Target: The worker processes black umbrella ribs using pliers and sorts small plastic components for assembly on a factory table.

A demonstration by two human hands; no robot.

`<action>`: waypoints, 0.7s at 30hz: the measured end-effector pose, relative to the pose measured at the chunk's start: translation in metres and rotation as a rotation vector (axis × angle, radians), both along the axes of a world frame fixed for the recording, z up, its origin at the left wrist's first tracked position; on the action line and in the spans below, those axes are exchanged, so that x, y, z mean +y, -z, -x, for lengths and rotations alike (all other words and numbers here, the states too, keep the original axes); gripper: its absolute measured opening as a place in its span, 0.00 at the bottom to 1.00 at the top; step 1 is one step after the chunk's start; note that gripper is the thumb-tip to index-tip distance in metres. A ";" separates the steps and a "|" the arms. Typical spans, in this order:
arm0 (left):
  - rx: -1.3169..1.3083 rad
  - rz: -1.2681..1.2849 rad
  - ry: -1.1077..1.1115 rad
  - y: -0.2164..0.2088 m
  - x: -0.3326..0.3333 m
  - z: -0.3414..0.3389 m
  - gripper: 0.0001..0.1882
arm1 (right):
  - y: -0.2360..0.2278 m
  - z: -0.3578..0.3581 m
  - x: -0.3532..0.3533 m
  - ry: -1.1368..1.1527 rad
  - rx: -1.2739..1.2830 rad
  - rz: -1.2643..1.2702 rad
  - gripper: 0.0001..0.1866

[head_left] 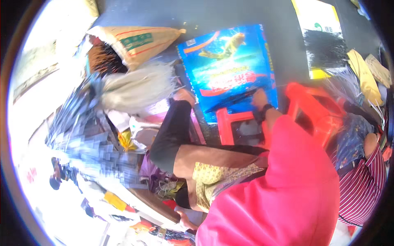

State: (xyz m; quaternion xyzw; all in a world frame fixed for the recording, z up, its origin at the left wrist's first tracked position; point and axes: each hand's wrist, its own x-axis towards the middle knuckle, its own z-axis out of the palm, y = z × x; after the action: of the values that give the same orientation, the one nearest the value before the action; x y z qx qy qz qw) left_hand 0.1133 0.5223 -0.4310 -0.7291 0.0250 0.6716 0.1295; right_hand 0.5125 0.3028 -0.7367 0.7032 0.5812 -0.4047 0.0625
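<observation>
My right hand (pixel 259 99), with a black band at the wrist and a pink sleeve behind it, is closed at one end of a bundle of dark thin strands (pixel 230 101). The strands lie across a blue printed bag (pixel 225 53). At the lower edge a blurred hand (pixel 186 222) rests by a brown edge; I cannot make out whether it is my left hand. Farther up, a hand (pixel 184 96) beyond a black sleeve is beside a bundle of pale strands (pixel 139 86). Whose hand that is does not show clearly.
A red plastic stool (pixel 314 108) stands right of my forearm, and another red stool (pixel 223 125) is beside the blue bag. A tan woven sack (pixel 141 43) lies at upper left. At right sits a person in a striped top (pixel 361 188). Blurred dark strands (pixel 78 110) spread at left.
</observation>
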 end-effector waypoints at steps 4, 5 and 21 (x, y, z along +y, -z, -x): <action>0.516 -0.103 0.605 -0.196 -0.193 0.121 0.23 | 0.004 -0.054 -0.050 0.360 0.129 -0.564 0.06; 0.729 -0.126 0.691 -0.223 -0.257 0.176 0.25 | 0.011 -0.025 -0.018 0.317 0.190 -0.613 0.06; 1.495 -0.251 1.467 -0.216 -0.313 0.101 0.25 | -0.559 0.058 0.177 0.661 1.152 -0.926 0.15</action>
State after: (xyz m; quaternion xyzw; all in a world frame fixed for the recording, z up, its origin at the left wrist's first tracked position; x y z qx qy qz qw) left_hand 0.0119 0.2097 -0.2148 0.0826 0.4636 0.7051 0.5301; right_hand 0.4543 0.4798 -0.1779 0.4742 0.3928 -0.4195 -0.6670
